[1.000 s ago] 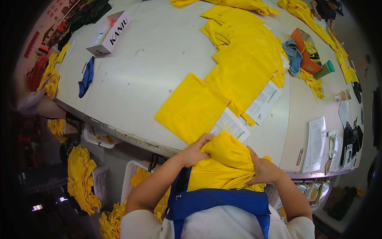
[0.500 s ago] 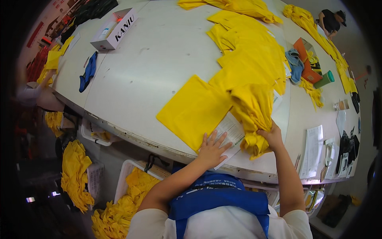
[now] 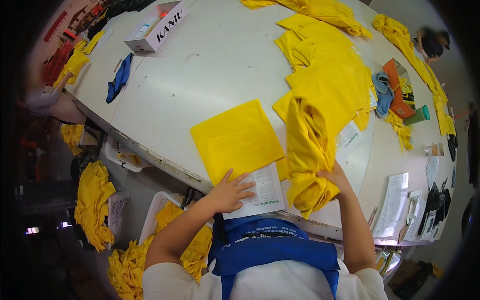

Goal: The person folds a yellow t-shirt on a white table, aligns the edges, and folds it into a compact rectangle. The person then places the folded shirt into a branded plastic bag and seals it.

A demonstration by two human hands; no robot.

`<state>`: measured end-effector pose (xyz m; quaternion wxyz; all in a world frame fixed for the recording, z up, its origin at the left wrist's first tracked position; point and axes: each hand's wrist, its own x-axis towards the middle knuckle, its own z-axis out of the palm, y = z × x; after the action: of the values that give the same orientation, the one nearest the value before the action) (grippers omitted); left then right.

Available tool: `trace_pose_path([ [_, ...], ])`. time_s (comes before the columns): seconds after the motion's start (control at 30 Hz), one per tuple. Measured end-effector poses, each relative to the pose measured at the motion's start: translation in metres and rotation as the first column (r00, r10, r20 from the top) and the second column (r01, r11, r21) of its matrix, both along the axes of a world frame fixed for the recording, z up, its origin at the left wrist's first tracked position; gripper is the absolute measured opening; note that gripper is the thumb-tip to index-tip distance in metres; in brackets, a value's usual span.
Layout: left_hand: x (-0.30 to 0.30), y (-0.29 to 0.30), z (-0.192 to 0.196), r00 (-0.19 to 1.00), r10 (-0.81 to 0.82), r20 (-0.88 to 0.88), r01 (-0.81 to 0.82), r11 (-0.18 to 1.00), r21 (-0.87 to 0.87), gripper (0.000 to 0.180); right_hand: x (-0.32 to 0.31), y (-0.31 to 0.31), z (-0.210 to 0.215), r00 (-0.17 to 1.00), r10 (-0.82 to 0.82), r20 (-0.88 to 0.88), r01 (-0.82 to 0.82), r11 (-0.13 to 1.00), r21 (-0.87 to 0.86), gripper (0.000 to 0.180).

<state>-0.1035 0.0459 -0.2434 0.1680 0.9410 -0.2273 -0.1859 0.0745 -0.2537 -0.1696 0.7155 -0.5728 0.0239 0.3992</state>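
My left hand (image 3: 232, 192) lies flat, fingers spread, on a printed sheet (image 3: 265, 187) at the table's near edge. Just beyond its fingertips is a flat, square-folded yellow cloth (image 3: 235, 137), which overlaps the top of the sheet. My right hand (image 3: 336, 181) is closed around the lower end of a bunched, crumpled yellow cloth (image 3: 311, 140) to the right of the sheet. Behind that bunch spreads an overlapping row of folded yellow pieces (image 3: 330, 75), with another printed sheet (image 3: 348, 136) sticking out at its right side.
A white box (image 3: 157, 27) and a blue cloth (image 3: 120, 77) lie at the far left. To the right are an orange box (image 3: 400, 92), a green cup (image 3: 417, 115) and papers (image 3: 392, 205). Below the table edge, bins hold yellow cloth (image 3: 95, 205). Two other people work at the far sides.
The square-folded cloth, the sheet and my left hand have shifted left. My right hand has drawn the bunched cloth slightly nearer and away from the folded square.
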Motion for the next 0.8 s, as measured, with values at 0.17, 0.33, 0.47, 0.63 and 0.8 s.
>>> trace_pose_path([
  [0.17, -0.018, -0.027, -0.004, 0.979, 0.186, 0.081, -0.183, 0.982, -0.047, 0.058, 0.015, 0.049, -0.088, 0.979, 0.004, -0.205, 0.02, 0.993, 0.115, 0.071],
  [0.33, -0.03, -0.055, -0.018, 0.867, 0.463, 0.185, -0.458, 0.886, -0.073, 0.069, 0.009, 0.032, -0.129, 0.965, -0.002, -0.261, 0.057, 0.978, 0.202, 0.069],
  [0.47, -0.017, -0.056, -0.026, 0.791, 0.548, 0.272, -0.558, 0.829, -0.047, 0.07, 0.006, 0.029, -0.126, 0.948, -0.032, -0.315, 0.101, 0.974, 0.204, 0.068],
  [0.63, 0.001, -0.048, -0.034, 0.768, 0.563, 0.304, -0.592, 0.806, 0.001, 0.069, 0.007, 0.027, -0.132, 0.962, 0.006, -0.272, 0.065, 0.966, 0.251, 0.069],
  [0.8, 0.002, -0.052, -0.038, 0.715, 0.646, 0.269, -0.672, 0.741, 0.007, 0.069, 0.006, 0.03, -0.125, 0.971, 0.014, -0.239, 0.042, 0.973, 0.228, 0.067],
])
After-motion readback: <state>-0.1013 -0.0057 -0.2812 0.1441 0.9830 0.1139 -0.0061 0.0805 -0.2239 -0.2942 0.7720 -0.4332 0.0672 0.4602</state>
